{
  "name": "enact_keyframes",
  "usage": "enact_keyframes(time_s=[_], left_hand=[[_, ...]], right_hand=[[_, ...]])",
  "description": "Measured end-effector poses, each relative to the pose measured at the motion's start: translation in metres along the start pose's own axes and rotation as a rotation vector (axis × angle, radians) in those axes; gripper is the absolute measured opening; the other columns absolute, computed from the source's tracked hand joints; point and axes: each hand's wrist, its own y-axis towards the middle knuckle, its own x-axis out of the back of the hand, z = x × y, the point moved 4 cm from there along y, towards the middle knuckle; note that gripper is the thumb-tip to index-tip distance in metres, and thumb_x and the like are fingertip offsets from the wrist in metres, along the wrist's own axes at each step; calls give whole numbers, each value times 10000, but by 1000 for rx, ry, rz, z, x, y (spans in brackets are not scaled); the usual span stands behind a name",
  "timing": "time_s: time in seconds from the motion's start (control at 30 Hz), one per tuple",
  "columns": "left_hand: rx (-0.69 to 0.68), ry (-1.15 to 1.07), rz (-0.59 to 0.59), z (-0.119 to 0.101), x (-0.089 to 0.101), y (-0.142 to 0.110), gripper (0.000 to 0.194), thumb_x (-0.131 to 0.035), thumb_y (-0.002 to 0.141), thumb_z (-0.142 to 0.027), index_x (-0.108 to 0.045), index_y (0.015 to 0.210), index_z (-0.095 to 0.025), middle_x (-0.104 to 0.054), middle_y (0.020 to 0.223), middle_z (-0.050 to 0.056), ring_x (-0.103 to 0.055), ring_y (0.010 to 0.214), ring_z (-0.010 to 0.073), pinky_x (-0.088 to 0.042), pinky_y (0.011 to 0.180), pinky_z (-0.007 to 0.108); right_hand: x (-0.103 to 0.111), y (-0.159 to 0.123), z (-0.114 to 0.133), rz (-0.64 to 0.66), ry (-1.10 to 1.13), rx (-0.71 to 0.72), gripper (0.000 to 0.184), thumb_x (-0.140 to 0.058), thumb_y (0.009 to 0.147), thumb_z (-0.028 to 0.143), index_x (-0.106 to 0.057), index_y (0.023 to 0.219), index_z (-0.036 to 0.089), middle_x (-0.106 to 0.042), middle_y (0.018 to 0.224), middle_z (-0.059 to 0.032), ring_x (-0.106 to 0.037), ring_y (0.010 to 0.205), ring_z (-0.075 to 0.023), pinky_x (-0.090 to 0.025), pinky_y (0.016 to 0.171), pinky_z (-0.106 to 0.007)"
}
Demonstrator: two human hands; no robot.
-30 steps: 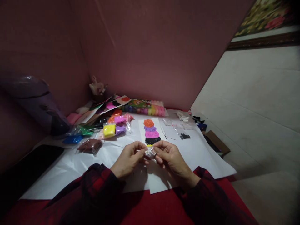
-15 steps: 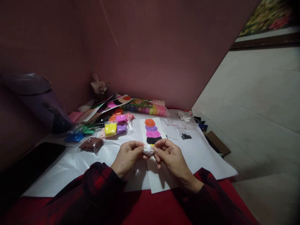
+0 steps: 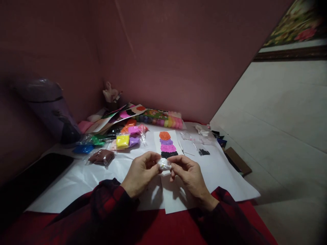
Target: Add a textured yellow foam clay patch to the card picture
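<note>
My left hand [image 3: 141, 172] and my right hand [image 3: 188, 173] meet above a white paper strip [image 3: 173, 197], both pinching a small white lump in a clear plastic bag [image 3: 164, 164]. Fingers of both hands are curled tight round it. Just beyond the hands, the strip carries stacked patches of coloured foam clay [image 3: 167, 145]: orange, purple, pink and black. Dark red plaid sleeves cover both forearms.
Small bags of clay, yellow [image 3: 122, 141], brown [image 3: 102, 156], green and blue, lie at the left. A box of clay colours [image 3: 159, 117] stands by the pink wall. A purple bin [image 3: 51, 109], a black tablet [image 3: 33, 178], thin sticks [image 3: 182, 148] and a cardboard piece [image 3: 236, 160] surround the white sheet.
The hands stay together on the small bag, fingers shifting slightly as they work it. The view has drifted a little, so the objects sit slightly lower and to the right.
</note>
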Motion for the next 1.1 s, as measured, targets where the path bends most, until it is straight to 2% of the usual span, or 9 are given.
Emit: enact_keyframes(time_s=[0.1, 0.2, 0.27, 0.47, 0.53, 0.67, 0.93, 1.1], left_hand=[[-85, 170, 81, 1, -2, 0, 209, -584, 781, -278, -645, 892, -112, -654, 818, 76, -625, 748, 191, -508, 689, 318], [-159, 313, 100, -2, -2, 0, 192, -540, 794, -249, -659, 866, -115, -638, 806, 76, -606, 721, 185, -495, 660, 307], [-161, 334, 118, -3, -2, 0, 174, -534, 785, -232, -654, 836, -117, -627, 793, 72, -594, 699, 177, -487, 645, 301], [89, -35, 237, 2, -5, 1, 166, -631, 717, -273, -579, 743, -118, -643, 714, 67, -583, 645, 159, -472, 630, 289], [131, -104, 268, 2, -7, 0, 169, -655, 694, -262, -573, 719, -116, -650, 712, 70, -568, 633, 146, -460, 621, 279], [181, -141, 287, 1, -10, -2, 162, -677, 660, -227, -562, 689, -118, -639, 675, 52, -535, 574, 118, -430, 570, 250], [218, -236, 361, 1, -16, -2, 172, -675, 634, -189, -515, 629, -126, -637, 655, 33, -485, 506, 68, -313, 449, 170], [295, -228, 258, 8, -12, -2, 196, -711, 645, -215, -542, 700, -134, -628, 594, 1, -484, 461, 55, -341, 447, 154]], right_hand=[[0, -1, 1, 19, -27, 29, 148, -697, 750, 273, -680, 816, 142, -592, 491, 41, -561, 427, -97, -469, 496, -225], [0, -1, 0, 33, -27, 49, 121, -683, 764, 260, -671, 813, 149, -596, 493, 44, -575, 431, -100, -471, 500, -222], [0, 0, -1, 51, -27, 55, 115, -674, 776, 259, -664, 823, 155, -602, 501, 43, -589, 451, -106, -486, 521, -228], [1, 0, -2, 78, -36, 69, 112, -670, 790, 255, -663, 851, 161, -624, 533, 36, -622, 521, -118, -508, 573, -235], [1, 0, -1, 67, -31, 66, 107, -679, 779, 249, -669, 837, 159, -620, 538, 38, -614, 519, -112, -505, 558, -224], [1, -1, 2, 59, -28, 40, 105, -697, 755, 239, -677, 813, 153, -613, 529, 40, -599, 493, -104, -501, 524, -212], [-1, -1, 2, 141, 23, -31, 114, -710, 745, 242, -690, 804, 146, -638, 536, 22, -597, 461, -104, -495, 489, -209], [5, 4, -2, 86, -2, -39, 118, -711, 737, 242, -697, 806, 147, -641, 536, 24, -595, 463, -104, -499, 505, -216]])
